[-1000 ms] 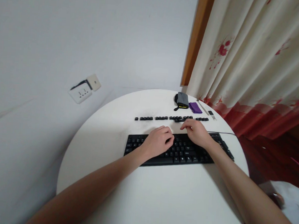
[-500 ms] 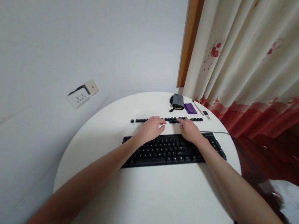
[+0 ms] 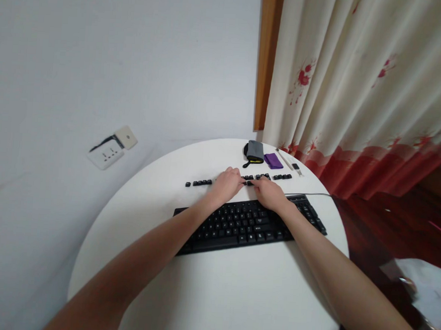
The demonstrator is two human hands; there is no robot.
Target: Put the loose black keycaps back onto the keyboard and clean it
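Note:
A black keyboard (image 3: pixel 235 220) lies on the white round table (image 3: pixel 213 289) under my forearms. Behind it a line of loose black keycaps (image 3: pixel 202 183) runs across the table, with gaps between groups. My left hand (image 3: pixel 227 184) is closed over the middle of this line, its fingertips at a small black keycap. Facing it, my right hand (image 3: pixel 270 193) has its thumb and finger closed on a keycap (image 3: pixel 249 183) just in front of the line. The two hands' fingertips nearly meet there. My left hand hides part of the line.
At the back stand a grey and black pouch (image 3: pixel 254 152), a folded purple cloth (image 3: pixel 273 161), a thin stick-like tool (image 3: pixel 285 159) and a small brush-like item (image 3: pixel 297 168). The keyboard cable (image 3: pixel 312 194) trails right. A wall and a curtain (image 3: pixel 322 91) border the table.
My right hand has moved left with keycaps, away from the line, towards my left hand. My left fingers, parted before, have come together. The view has shifted slightly.

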